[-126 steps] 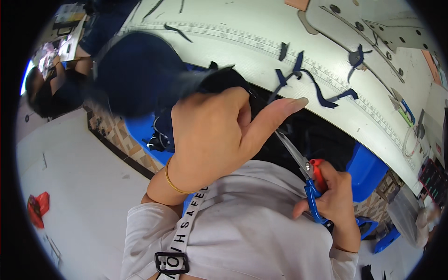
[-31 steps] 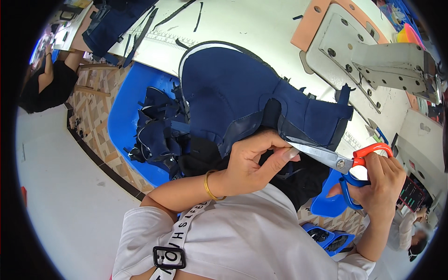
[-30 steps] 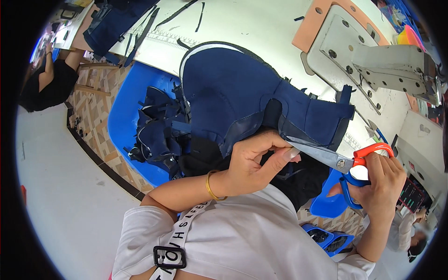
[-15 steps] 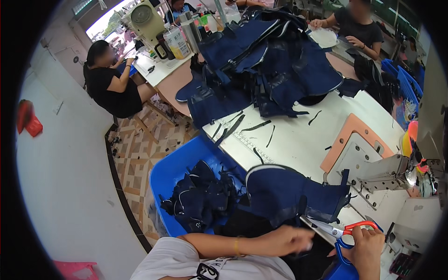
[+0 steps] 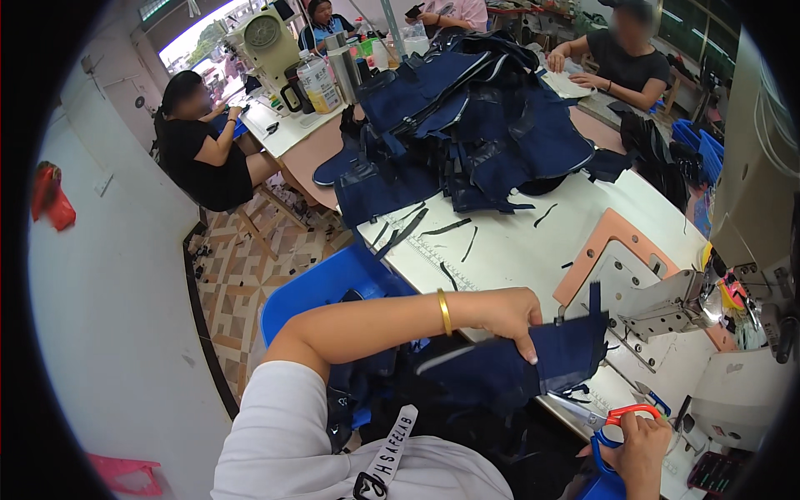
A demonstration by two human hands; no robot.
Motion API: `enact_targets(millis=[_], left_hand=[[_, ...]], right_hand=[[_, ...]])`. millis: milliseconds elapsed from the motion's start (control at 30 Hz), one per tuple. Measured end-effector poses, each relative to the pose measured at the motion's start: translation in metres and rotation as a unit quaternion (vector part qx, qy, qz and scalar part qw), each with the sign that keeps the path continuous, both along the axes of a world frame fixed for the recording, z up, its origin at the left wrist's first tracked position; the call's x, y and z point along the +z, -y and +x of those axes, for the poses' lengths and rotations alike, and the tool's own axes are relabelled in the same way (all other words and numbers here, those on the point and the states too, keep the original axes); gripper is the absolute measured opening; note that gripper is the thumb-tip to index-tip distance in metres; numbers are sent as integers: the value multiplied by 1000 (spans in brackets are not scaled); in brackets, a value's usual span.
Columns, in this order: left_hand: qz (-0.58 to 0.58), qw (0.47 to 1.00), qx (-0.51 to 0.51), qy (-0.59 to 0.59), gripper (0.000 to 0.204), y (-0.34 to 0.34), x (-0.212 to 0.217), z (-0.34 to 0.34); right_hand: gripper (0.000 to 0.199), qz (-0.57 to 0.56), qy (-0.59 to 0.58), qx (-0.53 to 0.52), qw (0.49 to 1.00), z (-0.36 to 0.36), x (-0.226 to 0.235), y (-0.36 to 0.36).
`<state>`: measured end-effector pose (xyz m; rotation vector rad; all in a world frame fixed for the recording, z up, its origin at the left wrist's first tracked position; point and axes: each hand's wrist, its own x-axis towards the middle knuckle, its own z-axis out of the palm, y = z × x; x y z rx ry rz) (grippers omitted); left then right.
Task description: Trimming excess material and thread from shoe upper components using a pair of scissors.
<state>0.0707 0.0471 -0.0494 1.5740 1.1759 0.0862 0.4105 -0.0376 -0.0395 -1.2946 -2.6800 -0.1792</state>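
My left hand reaches across in front of me and grips the upper edge of a navy cut fabric piece with black strips, thumb on the near face. The piece lies over the table's near edge and hangs toward my lap. In my right hand are scissors with red and blue handles. Their blades point left, at the lower edge of the fabric near dangling dark scraps; whether they touch it I cannot tell. Beneath my left arm, more dark pieces sit partly hidden in a blue bin.
A sewing machine stands at the right of the white table. Loose black strips lie on the tabletop. A tall navy fabric pile covers the far side. People sit working at the left and the far right.
My left hand has moved up and away from near the scissors onto the fabric's upper edge. The piece is now partly folded down. My right hand keeps the scissors, slightly lower.
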Motion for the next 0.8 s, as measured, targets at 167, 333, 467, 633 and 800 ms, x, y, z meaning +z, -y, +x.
enact_targets(millis=[167,333,467,633,800], left_hand=[[-168,940,67,289,41,27,-4,-7],[-276,895,103,335,37,38,9,-14],[-268,902,157,301,33,43,20,-10],[-284,886,251,266,30,41,13,-6],[-339,824,301,340,31,44,8,-7]], right_hand=[[68,9,-50,9,999,-2,3,-1],[72,-7,-60,15,998,-7,10,-2],[74,-12,-57,21,998,-12,14,1],[73,-4,-70,29,997,-8,0,0],[72,-16,-68,15,997,-8,2,2]])
